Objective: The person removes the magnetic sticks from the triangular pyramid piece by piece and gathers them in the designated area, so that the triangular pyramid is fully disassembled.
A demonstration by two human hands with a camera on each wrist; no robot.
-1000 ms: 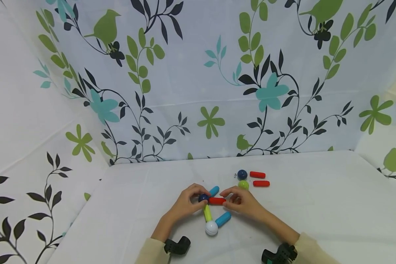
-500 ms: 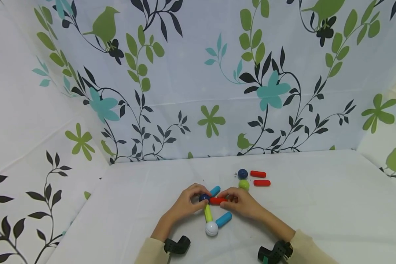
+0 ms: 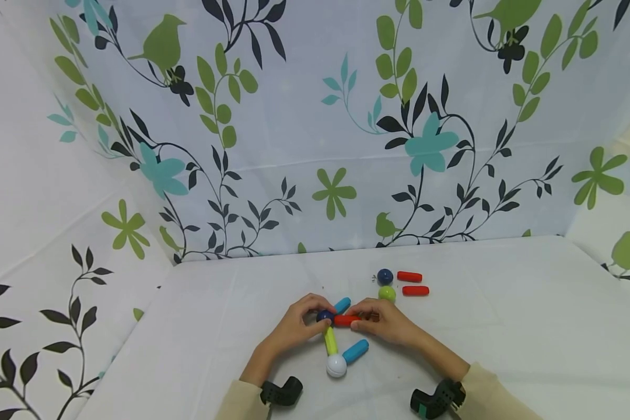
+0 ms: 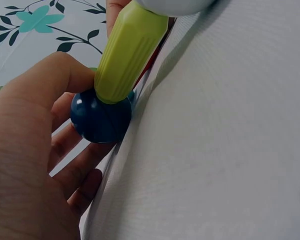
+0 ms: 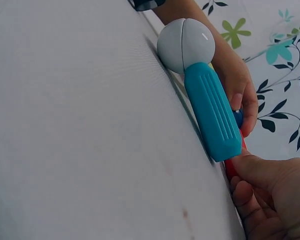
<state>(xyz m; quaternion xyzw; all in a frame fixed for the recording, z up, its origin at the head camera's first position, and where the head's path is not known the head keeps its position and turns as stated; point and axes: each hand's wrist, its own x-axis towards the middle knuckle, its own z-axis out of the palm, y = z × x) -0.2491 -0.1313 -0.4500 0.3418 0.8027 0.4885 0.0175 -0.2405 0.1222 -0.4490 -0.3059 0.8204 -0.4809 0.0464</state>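
My left hand (image 3: 299, 319) grips a dark blue ball (image 4: 101, 118) between thumb and fingers. From that ball a yellow-green rod (image 4: 127, 52) runs toward me to a white ball (image 3: 336, 365). A blue rod (image 3: 356, 351) sticks out from the white ball to the right, and another blue rod (image 3: 342, 305) reaches away from the dark blue ball at the back. My right hand (image 3: 385, 321) pinches the right end of a red rod (image 3: 345, 320), whose left end meets the dark blue ball. In the right wrist view the nearer blue rod partly covers the red one.
Behind my right hand lie a second dark blue ball (image 3: 385, 277) and a green ball (image 3: 387, 293). Two loose red rods, one farther back (image 3: 409, 276) and one nearer (image 3: 416, 290), rest beside them. A patterned cloth (image 3: 273, 146) hangs behind the white table (image 3: 215, 350).
My right hand has moved slightly left and taken a fuller hold of the red rod's end. The left hand stays on the dark blue ball.
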